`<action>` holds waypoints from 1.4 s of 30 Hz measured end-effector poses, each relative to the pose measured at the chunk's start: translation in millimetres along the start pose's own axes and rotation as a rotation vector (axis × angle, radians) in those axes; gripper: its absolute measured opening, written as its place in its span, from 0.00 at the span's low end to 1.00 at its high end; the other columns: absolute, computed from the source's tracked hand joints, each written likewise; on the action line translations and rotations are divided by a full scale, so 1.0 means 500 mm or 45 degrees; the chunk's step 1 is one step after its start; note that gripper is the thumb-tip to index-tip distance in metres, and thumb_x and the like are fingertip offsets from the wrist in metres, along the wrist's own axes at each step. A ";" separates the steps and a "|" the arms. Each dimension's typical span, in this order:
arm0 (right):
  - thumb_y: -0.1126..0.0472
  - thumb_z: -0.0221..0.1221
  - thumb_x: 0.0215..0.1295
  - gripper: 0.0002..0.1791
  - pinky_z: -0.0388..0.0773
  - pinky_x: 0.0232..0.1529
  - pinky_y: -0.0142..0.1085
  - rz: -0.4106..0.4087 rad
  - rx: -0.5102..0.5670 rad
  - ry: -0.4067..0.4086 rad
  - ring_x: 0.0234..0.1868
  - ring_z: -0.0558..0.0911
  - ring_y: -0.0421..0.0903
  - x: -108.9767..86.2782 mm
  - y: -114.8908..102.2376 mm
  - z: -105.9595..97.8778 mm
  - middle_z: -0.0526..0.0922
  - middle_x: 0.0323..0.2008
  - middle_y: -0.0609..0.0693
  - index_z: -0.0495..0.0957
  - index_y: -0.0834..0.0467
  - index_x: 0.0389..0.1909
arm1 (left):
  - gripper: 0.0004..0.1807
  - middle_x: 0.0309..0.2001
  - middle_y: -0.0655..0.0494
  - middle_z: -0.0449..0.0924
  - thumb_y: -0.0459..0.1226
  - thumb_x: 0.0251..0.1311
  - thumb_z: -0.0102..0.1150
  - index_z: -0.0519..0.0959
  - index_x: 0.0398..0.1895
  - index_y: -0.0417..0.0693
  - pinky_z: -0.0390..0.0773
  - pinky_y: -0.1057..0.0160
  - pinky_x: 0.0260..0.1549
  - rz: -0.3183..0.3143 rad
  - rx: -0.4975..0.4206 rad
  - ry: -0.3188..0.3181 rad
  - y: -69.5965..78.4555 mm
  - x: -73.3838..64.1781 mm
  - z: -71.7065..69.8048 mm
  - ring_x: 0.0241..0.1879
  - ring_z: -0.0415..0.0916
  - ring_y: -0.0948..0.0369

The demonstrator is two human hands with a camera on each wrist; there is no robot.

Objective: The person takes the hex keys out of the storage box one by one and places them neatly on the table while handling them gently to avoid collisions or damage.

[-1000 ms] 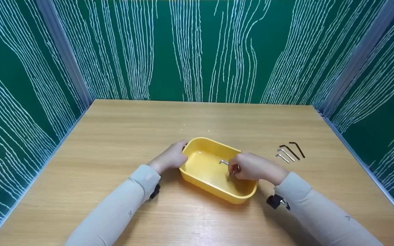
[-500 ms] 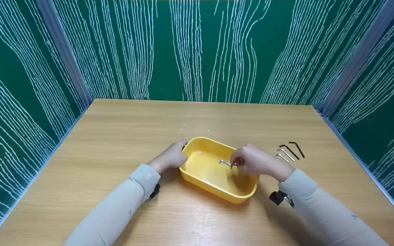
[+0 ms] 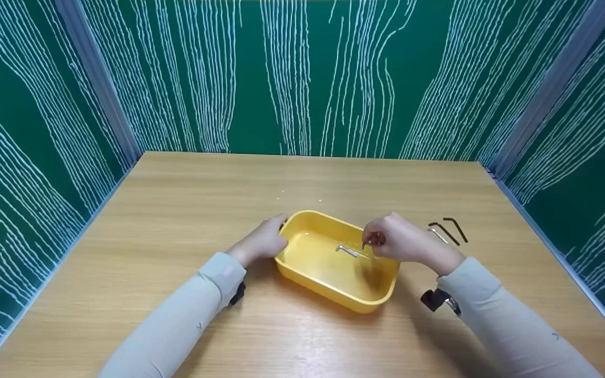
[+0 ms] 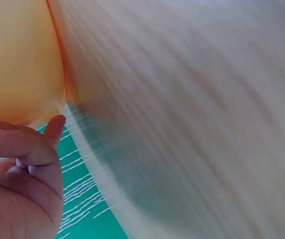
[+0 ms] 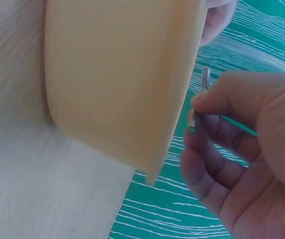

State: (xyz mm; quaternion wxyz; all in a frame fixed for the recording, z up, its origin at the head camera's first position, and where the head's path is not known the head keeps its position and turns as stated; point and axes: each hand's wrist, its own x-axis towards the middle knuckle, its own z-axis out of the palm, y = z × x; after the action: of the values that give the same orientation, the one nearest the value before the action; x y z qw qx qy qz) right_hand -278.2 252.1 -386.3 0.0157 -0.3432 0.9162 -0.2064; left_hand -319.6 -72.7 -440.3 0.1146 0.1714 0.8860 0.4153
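A yellow plastic tray [image 3: 313,265] sits at an angle on the table. My left hand [image 3: 263,241] grips its left end, thumb over the rim; the left wrist view shows curled fingers [image 4: 20,144] against the tray's underside edge. Over the tray's right part, my right hand [image 3: 402,239] pinches a small silver hex key [image 5: 205,77] between thumb and fingertips, right beside the rim in the right wrist view. On the tray's floor lies a silver L-shaped hex key [image 3: 347,250], just left of the right hand's fingertips.
Right of the tray on the wooden table [image 3: 202,199] lie two black hex keys, the outer black key [image 3: 458,230] and the inner black key [image 3: 447,234]. Beside them is a silver L-shaped piece [image 3: 439,236], partly behind my right hand. Green white-streaked panels [image 3: 329,79] surround the table.
My right hand has risen from the tray's floor and shifted right with the hex key in its fingers. It now covers another silver piece on the table. The left hand and tray stay put.
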 end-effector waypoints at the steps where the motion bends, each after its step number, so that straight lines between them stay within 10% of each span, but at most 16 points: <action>1: 0.78 0.65 0.56 0.13 0.86 0.36 0.34 0.014 -0.001 0.004 0.31 0.81 0.42 -0.001 0.001 -0.002 0.91 0.35 0.58 0.90 0.61 0.39 | 0.31 0.50 0.46 0.83 0.22 0.62 0.49 0.73 0.71 0.38 0.83 0.60 0.45 -0.001 -0.004 0.000 0.000 -0.001 0.000 0.41 0.79 0.57; 34: 0.76 0.66 0.62 0.09 0.90 0.44 0.49 0.266 0.026 0.159 0.36 0.84 0.48 -0.044 0.064 -0.049 0.90 0.36 0.56 0.89 0.64 0.41 | 0.31 0.50 0.47 0.83 0.23 0.63 0.50 0.74 0.71 0.39 0.82 0.57 0.49 0.000 0.045 -0.002 0.002 -0.003 -0.003 0.43 0.78 0.57; 42: 0.75 0.66 0.60 0.08 0.85 0.37 0.39 0.281 0.010 0.195 0.33 0.82 0.46 -0.056 0.091 -0.053 0.89 0.32 0.54 0.88 0.64 0.38 | 0.29 0.49 0.47 0.83 0.23 0.63 0.49 0.74 0.69 0.40 0.82 0.61 0.45 -0.004 0.008 -0.012 0.001 -0.003 -0.003 0.41 0.78 0.58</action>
State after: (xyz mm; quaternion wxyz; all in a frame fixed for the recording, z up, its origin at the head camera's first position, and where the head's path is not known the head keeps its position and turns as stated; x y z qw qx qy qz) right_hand -289.6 310.6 -383.0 -0.0301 -0.2235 0.9460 -0.2327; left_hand -318.8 -73.8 -438.8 0.1189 0.1723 0.8870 0.4117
